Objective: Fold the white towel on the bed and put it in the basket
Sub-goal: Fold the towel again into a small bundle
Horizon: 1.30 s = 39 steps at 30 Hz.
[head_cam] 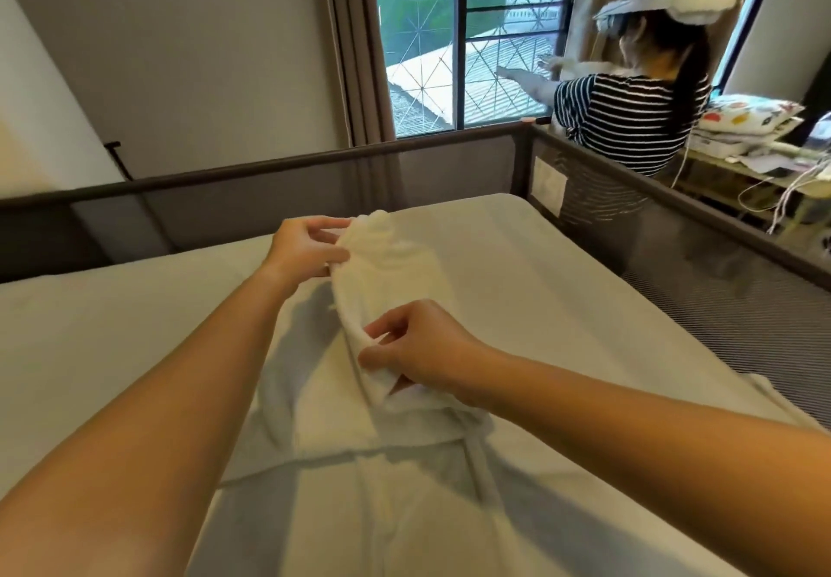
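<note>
The white towel [359, 432] lies bunched and partly lifted over the bed [90, 342], which has a pale sheet. My left hand [306, 248] pinches the towel's far upper edge between thumb and fingers. My right hand [418, 347] grips the same edge nearer to me, so the edge hangs stretched between both hands. The rest of the towel drapes down onto the mattress toward me. No basket is in view.
A dark grey mesh rail [270, 162] runs around the bed's far and right sides. Beyond it a person in a striped shirt [629, 117] stands at the window [463, 36]. A shelf with folded fabrics [746, 126] and cables is at the right.
</note>
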Motion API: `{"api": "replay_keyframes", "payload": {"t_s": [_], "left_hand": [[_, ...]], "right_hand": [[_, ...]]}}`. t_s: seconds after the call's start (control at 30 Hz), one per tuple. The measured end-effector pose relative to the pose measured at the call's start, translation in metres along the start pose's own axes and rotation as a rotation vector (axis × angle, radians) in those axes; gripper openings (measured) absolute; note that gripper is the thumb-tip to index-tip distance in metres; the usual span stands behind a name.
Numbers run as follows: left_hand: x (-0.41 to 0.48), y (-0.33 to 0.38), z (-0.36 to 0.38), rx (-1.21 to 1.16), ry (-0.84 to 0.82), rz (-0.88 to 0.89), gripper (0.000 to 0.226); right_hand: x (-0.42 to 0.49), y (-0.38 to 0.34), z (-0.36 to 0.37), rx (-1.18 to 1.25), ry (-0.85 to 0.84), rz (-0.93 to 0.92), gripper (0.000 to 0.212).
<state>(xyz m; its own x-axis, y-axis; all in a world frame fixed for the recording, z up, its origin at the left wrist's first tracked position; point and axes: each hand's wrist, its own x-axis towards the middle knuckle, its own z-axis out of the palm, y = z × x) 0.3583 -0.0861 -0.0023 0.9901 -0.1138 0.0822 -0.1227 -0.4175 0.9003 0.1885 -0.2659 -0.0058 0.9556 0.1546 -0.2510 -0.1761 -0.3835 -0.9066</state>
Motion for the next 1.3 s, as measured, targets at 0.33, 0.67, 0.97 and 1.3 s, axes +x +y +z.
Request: {"api": "replay_keyframes", "payload": {"t_s": [0.33,0.67,0.97,1.3], "left_hand": [[-0.002,-0.076,-0.087,0.009,0.099,-0.036,0.042],[-0.015,-0.129,-0.148,-0.035,0.209,-0.092,0.045],[-0.034,-0.183,-0.144,0.083,0.255,-0.226,0.041],[-0.043,-0.180,-0.126,0.267,0.316,-0.207,0.032]], "right_hand": [[0.049,-0.023,0.113,-0.082,-0.072,-0.050,0.044],[0.071,-0.040,0.184,-0.192,-0.144,-0.131,0.051],[0.069,-0.021,0.210,-0.468,-0.276,-0.161,0.042],[0.060,-0.024,0.200,-0.447,-0.313,-0.212,0.055]]}}
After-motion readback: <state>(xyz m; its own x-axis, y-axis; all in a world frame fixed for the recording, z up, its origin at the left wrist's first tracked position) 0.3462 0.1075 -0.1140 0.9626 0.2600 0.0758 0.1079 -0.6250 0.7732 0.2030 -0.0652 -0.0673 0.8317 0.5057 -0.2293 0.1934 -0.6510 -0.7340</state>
